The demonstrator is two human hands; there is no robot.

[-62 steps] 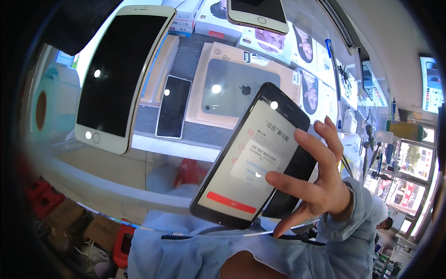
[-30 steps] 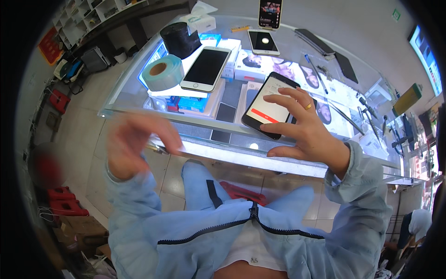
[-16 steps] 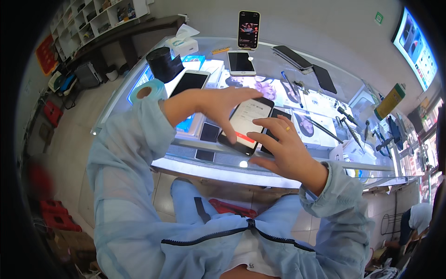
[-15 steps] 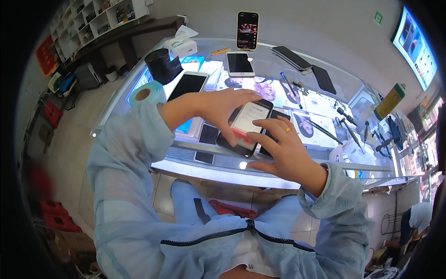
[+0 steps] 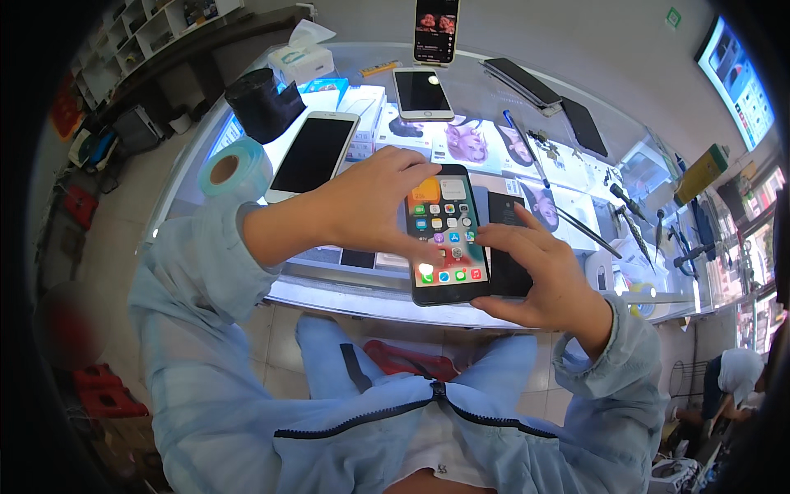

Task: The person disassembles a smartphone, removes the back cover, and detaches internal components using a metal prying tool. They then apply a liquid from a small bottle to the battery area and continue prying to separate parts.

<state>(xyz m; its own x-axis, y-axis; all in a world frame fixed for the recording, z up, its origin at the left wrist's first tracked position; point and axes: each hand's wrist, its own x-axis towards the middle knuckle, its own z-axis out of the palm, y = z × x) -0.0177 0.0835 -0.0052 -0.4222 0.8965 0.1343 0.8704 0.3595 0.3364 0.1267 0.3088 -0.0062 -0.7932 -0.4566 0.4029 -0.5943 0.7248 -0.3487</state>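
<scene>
A black-framed smartphone [image 5: 461, 216] is lit with rows of app icons, upright and close in front of me. My left hand [image 5: 362, 206] grips its left side, index finger near the top corner and thumb over the lower screen. At its right edge, my right hand [image 5: 547, 272] has a fingertip against the screen's side. The right thumb stretches to the lower right corner, fingers apart. Under the right hand, partly hidden, lies a flat black slab [image 5: 512, 278]. A white-framed phone [image 5: 317, 154] with a dark screen lies left of my hands.
Across the glass counter stand a propped phone [image 5: 435, 31], another white phone [image 5: 422, 93], a tissue box [image 5: 301, 62], a black roll [image 5: 259, 107] and a blue film roll [image 5: 233, 169]. Dark phones [image 5: 522, 85], a pen [image 5: 527, 148], screwdrivers [image 5: 638, 230] and a spray bottle [image 5: 699, 175] are rightward.
The smartphone's screen has gone from a white page to the home screen. It has turned from tilted to nearly straight, with both hands now lower in view. The view has shifted too.
</scene>
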